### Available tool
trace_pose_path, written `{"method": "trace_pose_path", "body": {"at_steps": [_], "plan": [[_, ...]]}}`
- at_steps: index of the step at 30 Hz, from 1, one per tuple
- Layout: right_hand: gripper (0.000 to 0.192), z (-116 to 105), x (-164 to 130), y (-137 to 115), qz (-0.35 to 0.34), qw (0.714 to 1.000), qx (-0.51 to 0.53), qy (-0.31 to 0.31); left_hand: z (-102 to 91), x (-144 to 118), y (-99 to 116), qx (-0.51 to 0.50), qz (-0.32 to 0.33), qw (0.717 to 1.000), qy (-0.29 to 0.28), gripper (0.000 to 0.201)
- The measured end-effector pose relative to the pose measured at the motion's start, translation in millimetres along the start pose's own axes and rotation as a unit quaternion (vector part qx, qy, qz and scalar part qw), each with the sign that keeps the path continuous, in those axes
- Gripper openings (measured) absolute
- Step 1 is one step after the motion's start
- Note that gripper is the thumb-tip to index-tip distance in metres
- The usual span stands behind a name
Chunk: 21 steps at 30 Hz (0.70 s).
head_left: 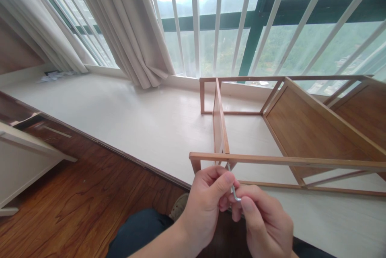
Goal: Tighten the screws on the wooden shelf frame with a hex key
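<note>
hex key (233, 191), left hand (203, 201) midway, right hand (265, 220) at bend

Observed silver on hex key (233, 190), brown on wooden rack (286, 160), off-white on sill (144, 117), beige on curtain (126, 25), green on window frame (256, 29), dark-streaked reddish brown on floor (105, 181)

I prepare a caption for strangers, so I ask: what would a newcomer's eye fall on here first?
Probably the brown wooden frame on the white ledge at right, before the barred window. Next, at bottom centre, the left hand and right hand, holding a thin, bent metal rod by the frame's near rail. A beige curtain hanging left of centre also stands out.
</note>
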State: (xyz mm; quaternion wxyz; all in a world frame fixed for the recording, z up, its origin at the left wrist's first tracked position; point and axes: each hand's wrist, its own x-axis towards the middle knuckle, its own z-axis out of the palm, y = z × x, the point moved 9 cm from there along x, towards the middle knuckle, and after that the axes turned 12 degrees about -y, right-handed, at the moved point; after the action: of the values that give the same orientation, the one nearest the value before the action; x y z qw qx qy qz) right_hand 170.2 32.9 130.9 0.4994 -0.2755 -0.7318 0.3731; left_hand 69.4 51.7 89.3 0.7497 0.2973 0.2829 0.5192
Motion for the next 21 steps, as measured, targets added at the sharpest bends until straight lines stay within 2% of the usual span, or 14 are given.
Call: {"method": "trace_pose_path", "body": {"at_steps": [7,10,15,21], "plan": [[0.019,-1.8,-0.6,5.4,-0.014,0.998,0.058,0.007,4.1,-1.2,2.4,0.018,0.011,1.000,-0.019,0.038],[0.023,-2.1,-0.1,4.5,-0.026,0.999,0.032,-0.012,4.1,-2.8,1.0,0.028,0.007,0.999,-0.024,0.039],[0.023,-4.9,1.7,-2.2,-0.052,0.998,-0.038,-0.008,2.0,-3.2,-2.3,0.043,-0.003,0.999,-0.025,0.040],[0.020,-6.8,6.3,-8.7,-0.057,0.996,-0.072,-0.003,-2.3,-1.5,0.2,0.072,0.003,0.997,-0.009,0.040]]}}
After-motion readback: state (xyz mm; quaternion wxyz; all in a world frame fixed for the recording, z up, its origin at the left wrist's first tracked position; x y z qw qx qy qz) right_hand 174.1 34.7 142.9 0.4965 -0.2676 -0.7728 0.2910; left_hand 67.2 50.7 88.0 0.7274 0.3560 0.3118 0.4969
